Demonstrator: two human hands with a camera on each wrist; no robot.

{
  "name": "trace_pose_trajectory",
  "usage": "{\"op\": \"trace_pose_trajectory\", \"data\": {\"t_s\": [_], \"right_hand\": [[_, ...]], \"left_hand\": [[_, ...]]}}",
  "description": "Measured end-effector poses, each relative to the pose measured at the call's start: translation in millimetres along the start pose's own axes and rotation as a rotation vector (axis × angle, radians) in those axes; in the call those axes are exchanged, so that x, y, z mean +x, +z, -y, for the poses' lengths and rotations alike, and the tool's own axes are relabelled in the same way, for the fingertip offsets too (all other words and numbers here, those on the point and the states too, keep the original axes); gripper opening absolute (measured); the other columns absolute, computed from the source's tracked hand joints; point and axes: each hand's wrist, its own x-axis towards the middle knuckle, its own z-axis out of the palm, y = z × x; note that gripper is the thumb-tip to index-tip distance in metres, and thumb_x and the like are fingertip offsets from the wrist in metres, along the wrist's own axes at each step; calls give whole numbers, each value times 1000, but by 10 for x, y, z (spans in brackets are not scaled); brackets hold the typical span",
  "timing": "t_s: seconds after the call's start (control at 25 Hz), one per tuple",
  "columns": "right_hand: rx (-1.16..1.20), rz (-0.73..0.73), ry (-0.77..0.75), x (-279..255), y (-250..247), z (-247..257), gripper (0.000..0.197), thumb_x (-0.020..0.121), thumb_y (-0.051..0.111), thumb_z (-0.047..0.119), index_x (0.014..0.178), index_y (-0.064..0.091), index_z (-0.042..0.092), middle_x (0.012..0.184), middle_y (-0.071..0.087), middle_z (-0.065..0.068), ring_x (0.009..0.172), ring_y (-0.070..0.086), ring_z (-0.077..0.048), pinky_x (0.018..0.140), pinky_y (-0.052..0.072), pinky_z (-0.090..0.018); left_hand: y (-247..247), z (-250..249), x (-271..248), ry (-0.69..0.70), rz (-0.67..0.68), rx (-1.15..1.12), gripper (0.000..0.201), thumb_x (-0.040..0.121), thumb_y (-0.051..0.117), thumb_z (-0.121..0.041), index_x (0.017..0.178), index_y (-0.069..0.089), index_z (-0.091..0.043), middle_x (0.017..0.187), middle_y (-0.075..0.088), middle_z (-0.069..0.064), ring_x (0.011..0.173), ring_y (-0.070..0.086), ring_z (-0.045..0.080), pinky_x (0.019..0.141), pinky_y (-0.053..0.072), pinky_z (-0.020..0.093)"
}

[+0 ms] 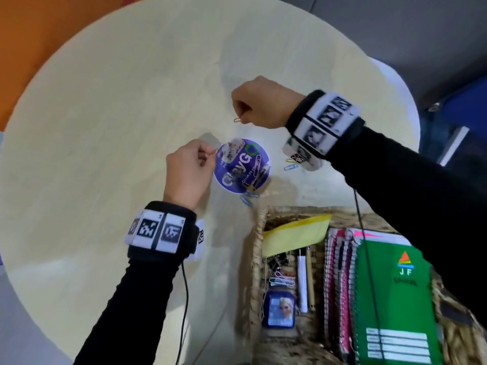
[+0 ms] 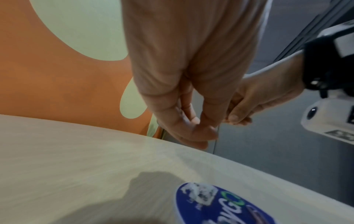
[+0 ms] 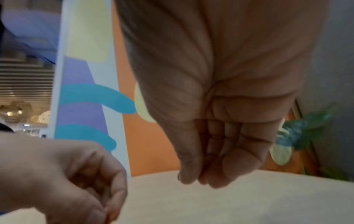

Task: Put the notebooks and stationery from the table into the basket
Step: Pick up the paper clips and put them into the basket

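My right hand hovers over the table's middle and pinches a small orange paper clip that hangs from its fingertips. In the right wrist view, the right hand has its fingers bunched and the clip is hidden. My left hand pinches a small clear plastic piece at the left edge of a round blue printed disc. Several paper clips lie on the disc, with more blue ones at its near edge and a yellow and blue pair to its right. In the left wrist view, the left hand has thumb and fingers pressed together above the disc.
A wicker basket stands at the table's near right. It holds a green spiral notebook, pink spiral notebooks, a yellow pad, pens, binder clips, paper clips and a small blue box. The round pale table spreads to the left.
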Motion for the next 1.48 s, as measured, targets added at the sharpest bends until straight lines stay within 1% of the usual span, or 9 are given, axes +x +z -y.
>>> {"op": "trace_pose_trajectory", "data": {"t_s": [0.16,0.36,0.64,0.8,0.96,1.04,1.24,1.36,1.48], "right_hand": [[75,-29,34,-1069,57,197,16,81,58,7,95,66,5,97,70,-13,92,60,-29,75,42,-33],[228,216,99,-1999,843,429,3,77,65,12,78,66,15,74,63,-1,70,51,-16,64,37,-25],[177,251,251,-2145,1538,571,9,83,59,7,86,68,5,90,69,-18,83,66,-34,67,51,-35],[152,272,274,-2169,1479,592,14,83,64,18,89,67,6,90,67,-13,84,65,-32,69,51,-35],[238,-24,355,-2585,1074,396,15,79,69,25,87,70,13,87,72,-5,83,65,-23,69,43,-27],[320,-165,414,-2898,943,356,11,79,70,25,84,71,15,83,71,-1,78,64,-20,69,48,-30],[409,-150,502,-3289,1003,396,13,79,70,29,90,72,23,81,70,10,65,60,-2,65,45,-18],[440,-136,479,-3301,1055,370,12,80,70,29,90,72,23,81,71,13,66,60,3,57,41,-7],[465,-203,461,-3226,934,299,9,81,70,28,89,72,25,80,70,16,70,63,1,57,43,-7]], "left_hand": [[-60,-130,-503,68,77,-48,12,81,65,-9,83,67,-21,68,63,-10,54,56,-14,70,46,10],[-169,-331,-1154,156,147,-60,7,81,69,-11,82,69,-17,72,64,-15,67,57,-18,65,38,-7],[-314,-460,-1835,274,271,-93,11,79,71,-7,81,65,-16,74,67,-11,77,63,5,60,51,8],[-261,-439,-1983,432,372,52,12,80,67,-7,81,64,-18,76,67,-6,70,62,7,66,52,25],[-6,-516,-2015,675,495,530,13,72,74,-12,82,72,-21,79,70,-3,81,64,21,71,51,35],[119,-609,-2060,703,597,801,16,77,72,-23,93,72,-22,94,69,-4,98,57,22,86,42,40],[321,-631,-2110,653,839,1123,23,92,54,-19,107,69,-9,113,64,6,118,41,29,106,22,49],[293,-660,-2070,632,833,1050,21,90,56,-20,105,69,-14,111,66,4,116,45,27,105,23,49],[124,-663,-1805,668,500,522,17,88,51,-21,95,67,-22,98,70,-3,101,60,21,87,38,41]]}}
